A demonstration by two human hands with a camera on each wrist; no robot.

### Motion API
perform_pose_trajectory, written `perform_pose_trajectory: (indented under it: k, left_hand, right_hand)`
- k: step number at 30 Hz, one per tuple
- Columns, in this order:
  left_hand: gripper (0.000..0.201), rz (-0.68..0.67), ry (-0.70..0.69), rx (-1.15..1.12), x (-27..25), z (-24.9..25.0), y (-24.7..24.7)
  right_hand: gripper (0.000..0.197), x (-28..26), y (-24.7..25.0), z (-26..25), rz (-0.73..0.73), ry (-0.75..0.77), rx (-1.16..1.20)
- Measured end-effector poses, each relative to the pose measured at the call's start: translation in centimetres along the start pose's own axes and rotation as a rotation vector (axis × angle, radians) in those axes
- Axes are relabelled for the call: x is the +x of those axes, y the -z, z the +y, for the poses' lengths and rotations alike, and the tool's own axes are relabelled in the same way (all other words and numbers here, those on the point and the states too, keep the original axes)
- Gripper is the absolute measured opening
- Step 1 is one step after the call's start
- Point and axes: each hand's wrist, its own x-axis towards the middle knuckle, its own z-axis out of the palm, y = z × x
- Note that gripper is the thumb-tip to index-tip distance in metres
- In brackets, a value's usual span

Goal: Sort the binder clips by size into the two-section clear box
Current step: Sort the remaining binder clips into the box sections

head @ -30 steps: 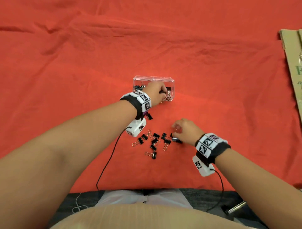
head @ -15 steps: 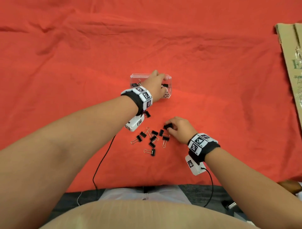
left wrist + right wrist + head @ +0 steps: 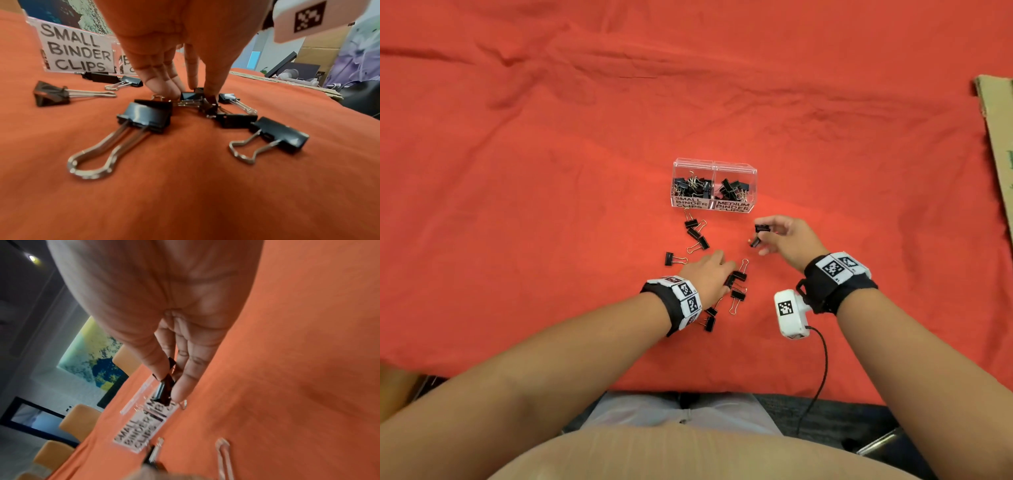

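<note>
The clear two-section box (image 3: 714,163) stands on the red cloth, with black clips in both the section labelled SMALL and the one labelled MEDIUM. Several loose binder clips (image 3: 738,294) lie in front of it. My left hand (image 3: 727,274) reaches down into this pile, and its thumb and index finger pinch a small black clip (image 3: 190,95) that lies on the cloth. My right hand (image 3: 758,234) hovers right of the pile, just in front of the MEDIUM section. It pinches a black clip (image 3: 761,228) at its fingertips, with a second one (image 3: 755,242) lower in the fingers.
More clips (image 3: 697,233) lie close to the front of the box, and one (image 3: 671,259) lies to the left. A cardboard piece (image 3: 1000,137) sits at the far right edge. The cloth's near edge meets my lap, where a cable (image 3: 822,363) trails.
My left hand has come back from the box down to the loose pile. My right hand has lifted off the pile with clips and moved up toward the box.
</note>
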Motion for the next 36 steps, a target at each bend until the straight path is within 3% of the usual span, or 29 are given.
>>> perform_pose_trajectory:
  k: [8,12,17,22,27,33,36]
  left_hand:
    - [0.028,0.031,0.003,-0.018,0.0,-0.6,0.3]
    - [0.037,0.033,-0.006,-0.026,-0.1,-0.3,0.3]
    - [0.042,0.016,-0.016,-0.009,-0.1,0.1,0.2]
    - [0.040,0.017,-0.037,0.016,0.3,0.1,0.4]
    - [0.037,0.047,-0.055,0.010,0.4,0.0,0.5]
    - [0.021,0.098,0.030,-0.350,0.4,-1.3,0.4]
    - [0.015,0.132,0.077,-0.473,0.5,-1.8,0.7]
  right_hand:
    - [0.031,3.2,1.2,-4.4,0.057,0.116,-0.114]
    - [0.030,5.1,0.2,-6.5,0.142,0.148,-0.257]
    - [0.038,5.4,-0.9,-6.8,0.139,0.170,-0.400]
    - [0.025,3.3,-0.9,-4.8,0.205,0.169,-0.366]
    - [0.023,0.7,-2.5,-0.8,0.026,0.091,-0.560]
    - [0.034,0.2,-4.2,2.7,-0.035,0.113,-0.650]
    - [0.023,-0.1,-4.7,3.3,0.023,0.147,-0.625]
